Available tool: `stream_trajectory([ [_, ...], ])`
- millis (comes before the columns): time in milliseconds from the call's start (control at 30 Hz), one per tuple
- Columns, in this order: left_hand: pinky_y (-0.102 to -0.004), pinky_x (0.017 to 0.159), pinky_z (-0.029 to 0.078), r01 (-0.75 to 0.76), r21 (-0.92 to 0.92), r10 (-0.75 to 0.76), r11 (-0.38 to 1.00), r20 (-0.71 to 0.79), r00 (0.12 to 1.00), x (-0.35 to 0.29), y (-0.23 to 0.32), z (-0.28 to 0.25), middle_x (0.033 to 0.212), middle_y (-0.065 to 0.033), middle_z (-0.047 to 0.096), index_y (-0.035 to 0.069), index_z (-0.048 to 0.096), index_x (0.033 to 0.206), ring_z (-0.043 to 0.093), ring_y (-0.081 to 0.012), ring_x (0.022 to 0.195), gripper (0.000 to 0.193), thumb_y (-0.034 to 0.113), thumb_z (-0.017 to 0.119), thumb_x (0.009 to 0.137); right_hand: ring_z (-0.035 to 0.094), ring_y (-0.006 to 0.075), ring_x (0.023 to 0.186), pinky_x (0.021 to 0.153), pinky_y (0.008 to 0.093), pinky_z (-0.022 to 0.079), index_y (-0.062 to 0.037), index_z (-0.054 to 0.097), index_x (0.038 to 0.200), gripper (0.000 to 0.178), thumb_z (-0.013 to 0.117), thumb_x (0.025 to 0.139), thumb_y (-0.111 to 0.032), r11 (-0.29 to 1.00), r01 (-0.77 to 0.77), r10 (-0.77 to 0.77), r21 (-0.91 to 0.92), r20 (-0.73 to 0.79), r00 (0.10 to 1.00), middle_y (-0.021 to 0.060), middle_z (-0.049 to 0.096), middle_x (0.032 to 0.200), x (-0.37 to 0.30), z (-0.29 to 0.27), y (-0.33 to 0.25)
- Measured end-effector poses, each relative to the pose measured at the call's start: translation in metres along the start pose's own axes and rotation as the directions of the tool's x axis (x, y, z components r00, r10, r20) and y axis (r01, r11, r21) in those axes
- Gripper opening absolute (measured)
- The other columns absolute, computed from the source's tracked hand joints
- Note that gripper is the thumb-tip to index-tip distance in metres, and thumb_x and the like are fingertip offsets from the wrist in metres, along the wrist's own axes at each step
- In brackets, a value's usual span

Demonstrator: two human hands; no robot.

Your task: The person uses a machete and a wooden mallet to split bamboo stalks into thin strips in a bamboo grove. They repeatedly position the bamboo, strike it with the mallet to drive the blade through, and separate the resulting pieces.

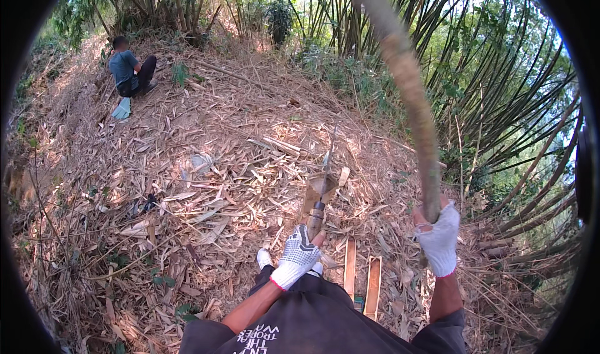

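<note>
Two-handed work on leaf litter (219, 213), head view. A bladed tool (318, 210) was gripped by its handle in the gloved L hand (299, 254), low & approx. central, w/ the blade pointed away from the body. A long stick (412, 91) was gripped nr its lower end in the gloved R hand (439, 235) & was held up, well apart from the tool. A brown piece (310, 199) lay beside/under the blade; whether contact was made could not be told. Two split strips (350, 269) lay nearby, to the R of the L hand. Step in hand: prob. the readying of a blow w/ the stick onto the tool. For the next move, a steadied blade & a controlled downswing, clear of the L hand, were judged necessary.
</note>
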State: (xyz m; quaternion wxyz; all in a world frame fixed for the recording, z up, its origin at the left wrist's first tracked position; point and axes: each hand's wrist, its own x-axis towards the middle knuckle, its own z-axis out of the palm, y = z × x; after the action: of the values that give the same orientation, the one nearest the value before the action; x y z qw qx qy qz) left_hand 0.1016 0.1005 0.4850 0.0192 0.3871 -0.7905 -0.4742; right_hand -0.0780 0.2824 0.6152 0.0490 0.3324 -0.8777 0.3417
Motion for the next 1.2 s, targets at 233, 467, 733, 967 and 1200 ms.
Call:
stream_trajectory([
  [233, -0.0514, 0.081, 0.047, -0.034, -0.061, 0.038, 0.998, 0.064, 0.997, 0.007, 0.007, 0.004, 0.104, -0.0311, 0.059, -0.003, 0.047, 0.125, 0.059, -0.0466, 0.097, 0.054, 0.037, 0.057, 0.089, 0.066, 0.0309, 0.072, 0.063, 0.0413, 0.053, -0.0019, 0.059, 0.096, 0.029, 0.072, 0.072, -0.012, 0.977, -0.113, 0.092, 0.183, 0.119, 0.989, 0.0184, 0.062, 0.076, 0.000, 0.027, 0.047],
  [467, -0.0509, 0.079, 0.049, 0.036, -0.054, -0.031, 0.998, 0.089, 0.996, 0.014, -0.012, 0.011, 0.100, -0.0337, 0.060, -0.008, 0.049, 0.114, 0.061, -0.0460, 0.095, 0.059, 0.045, 0.056, 0.090, 0.065, 0.0389, 0.081, 0.069, 0.0438, 0.054, 0.0005, 0.060, 0.103, 0.038, 0.070, 0.068, -0.012, 0.936, 0.052, 0.062, -0.349, 0.308, 0.949, 0.0247, 0.064, 0.083, -0.002, 0.015, 0.038],
  [733, -0.0358, 0.061, 0.050, -0.150, -0.159, 0.140, 0.976, -0.074, 0.987, 0.028, -0.032, 0.022, 0.084, -0.0170, 0.065, -0.007, 0.040, 0.133, 0.064, -0.0227, 0.069, 0.063, 0.034, 0.060, 0.091, 0.055, 0.0206, 0.054, 0.055, 0.0356, 0.050, -0.0010, 0.055, 0.105, 0.034, 0.069, 0.075, -0.007, 0.563, 0.088, 0.222, 0.822, -0.253, 0.942, 0.0084, 0.056, 0.070, 0.025, -0.014, -0.030],
  [967, -0.0345, 0.058, 0.049, -0.154, -0.238, 0.154, 0.959, -0.015, 0.988, 0.017, -0.018, 0.015, 0.076, -0.0123, 0.062, -0.005, 0.048, 0.124, 0.062, -0.0187, 0.063, 0.050, 0.028, 0.060, 0.090, 0.065, 0.0397, 0.080, 0.072, 0.0464, 0.053, 0.0022, 0.060, 0.089, 0.027, 0.067, 0.071, -0.017, 0.897, 0.057, 0.177, -0.439, 0.472, 0.864, 0.0252, 0.064, 0.083, 0.013, 0.056, 0.073],
  [1200, -0.0304, 0.058, 0.048, -0.123, -0.205, 0.137, 0.971, 0.054, 0.989, 0.050, -0.038, -0.003, 0.073, -0.0078, 0.062, 0.000, 0.053, 0.102, 0.059, -0.0158, 0.060, 0.032, 0.018, 0.064, 0.079, 0.064, 0.0404, 0.082, 0.074, 0.0465, 0.052, 0.0024, 0.061, 0.089, 0.027, 0.066, 0.070, -0.016, 0.930, 0.065, 0.134, -0.363, 0.497, 0.857, 0.0254, 0.064, 0.084, 0.014, 0.066, 0.074],
])
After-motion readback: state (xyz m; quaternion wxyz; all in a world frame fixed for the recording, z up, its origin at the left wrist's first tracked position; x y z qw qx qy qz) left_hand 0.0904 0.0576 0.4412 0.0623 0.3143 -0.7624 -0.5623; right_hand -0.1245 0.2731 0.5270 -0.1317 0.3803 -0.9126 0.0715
